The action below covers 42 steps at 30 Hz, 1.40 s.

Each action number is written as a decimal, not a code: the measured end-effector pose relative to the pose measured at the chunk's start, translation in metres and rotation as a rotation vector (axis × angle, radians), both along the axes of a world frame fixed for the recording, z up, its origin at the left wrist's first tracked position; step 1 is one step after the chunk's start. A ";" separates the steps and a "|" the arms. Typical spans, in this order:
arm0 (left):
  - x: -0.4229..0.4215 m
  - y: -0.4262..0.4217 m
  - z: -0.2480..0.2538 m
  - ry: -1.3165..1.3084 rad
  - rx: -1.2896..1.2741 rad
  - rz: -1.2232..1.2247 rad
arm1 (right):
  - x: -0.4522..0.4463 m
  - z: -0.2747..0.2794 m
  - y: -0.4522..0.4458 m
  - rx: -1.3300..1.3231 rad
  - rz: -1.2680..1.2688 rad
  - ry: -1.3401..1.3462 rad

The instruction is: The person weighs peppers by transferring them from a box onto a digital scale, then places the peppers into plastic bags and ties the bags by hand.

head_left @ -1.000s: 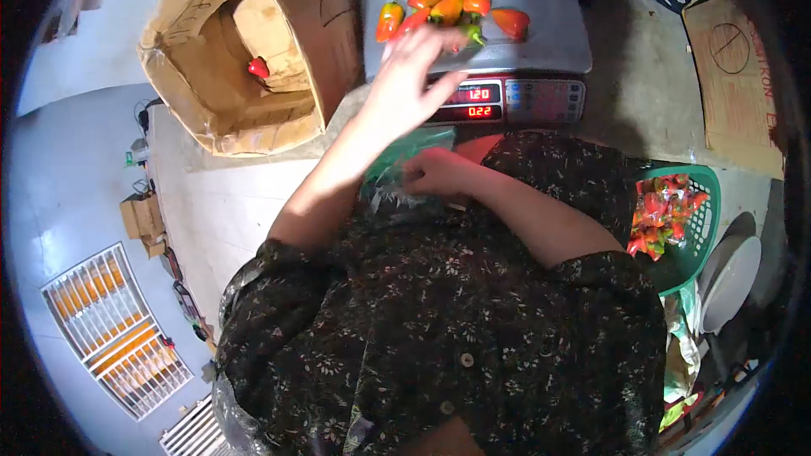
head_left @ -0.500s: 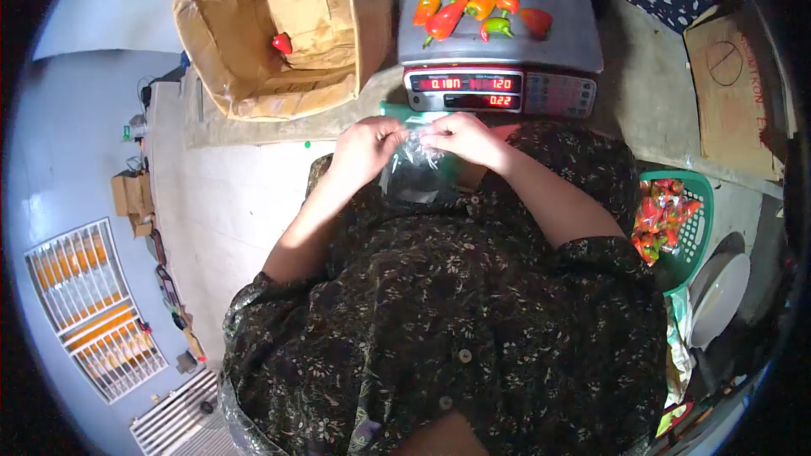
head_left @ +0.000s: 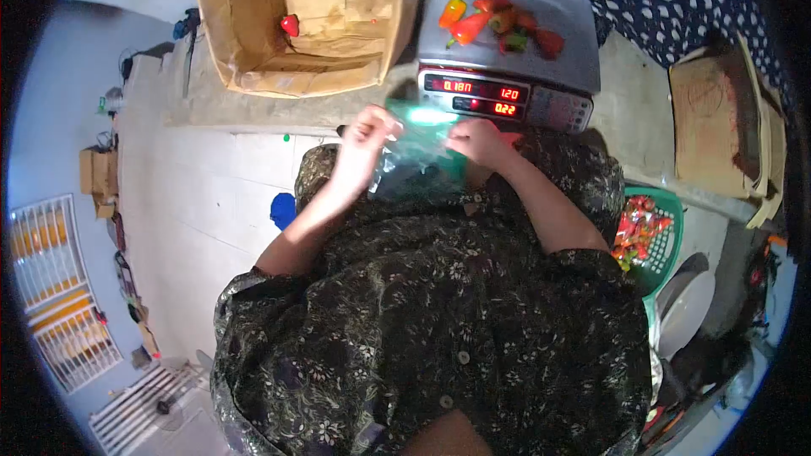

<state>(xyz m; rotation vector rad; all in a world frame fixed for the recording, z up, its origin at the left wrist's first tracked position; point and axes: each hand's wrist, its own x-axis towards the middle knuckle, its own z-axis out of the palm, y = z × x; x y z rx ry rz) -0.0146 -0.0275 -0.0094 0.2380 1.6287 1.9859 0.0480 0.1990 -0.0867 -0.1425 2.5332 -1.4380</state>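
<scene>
In the head view, the bag (head_left: 427,156) hung between the 2 hands, just to the near side of the scale (head_left: 579,42). The right hand (head_left: 481,143) was clamped on its right edge; the left hand (head_left: 363,137) was at its left edge, blur hiding whether it pinched. Even, gentle tension probably suited the thin film best. Its long axis seemed to run near to far; I couldn't tell which way its mouth pointed.

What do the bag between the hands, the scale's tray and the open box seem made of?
Bag: thin, glossy plastic, judging by its bright, crinkled highlights.
Scale's tray: smooth and grey with a soft sheen; possibly metal, though plastic isn't ruled out.
Open box: matte brown cardboard, apparently, from its creased walls.
</scene>
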 end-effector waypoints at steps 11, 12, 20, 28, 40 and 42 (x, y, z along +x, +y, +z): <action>0.029 0.024 -0.108 0.385 -0.551 -0.856 | -0.018 0.096 0.128 0.659 -0.593 0.561; 0.028 0.028 -0.098 0.348 -0.547 -0.876 | -0.019 0.089 0.144 0.704 -0.618 0.545; 0.022 0.036 -0.106 0.321 -0.450 -0.871 | -0.039 0.078 0.169 0.778 -0.568 0.372; 0.023 0.038 -0.092 0.370 -0.530 -0.918 | -0.055 0.107 0.085 1.105 -0.290 0.545; 0.027 0.040 -0.104 0.308 -0.410 -0.855 | -0.045 0.115 0.102 0.116 -0.700 0.590; 0.031 0.044 -0.113 0.301 -0.400 -0.827 | -0.035 0.142 0.103 -0.246 -0.824 0.533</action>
